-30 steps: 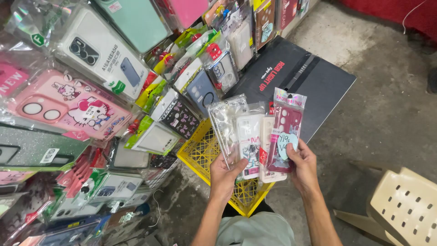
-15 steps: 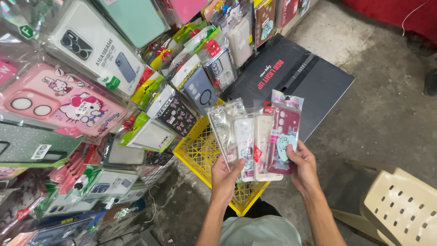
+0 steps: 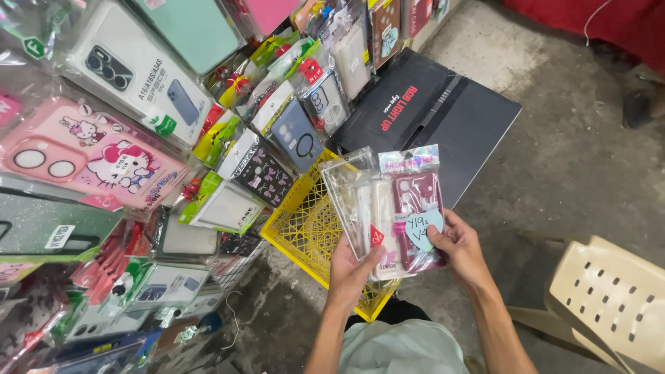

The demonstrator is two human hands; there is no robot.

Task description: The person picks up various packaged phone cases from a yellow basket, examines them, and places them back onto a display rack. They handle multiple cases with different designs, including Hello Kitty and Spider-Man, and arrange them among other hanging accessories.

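Observation:
I hold a fanned stack of phone cases in clear plastic sleeves over a yellow plastic crate. My left hand grips the stack from below, thumb on the clear and white cases. My right hand holds the right side, thumb on the front case, a dark red one with a pale blue heart sticker and a shiny header card. Both forearms reach up from the bottom of the view.
A rack of hanging packaged phone cases fills the left side. A black flat carton lies on the concrete floor beyond the crate. A beige plastic chair stands at the right. Someone's dark shoe shows at the far right.
The stack has shifted slightly lower and to the right in my hands. The cases stay fanned, and both hands keep their hold.

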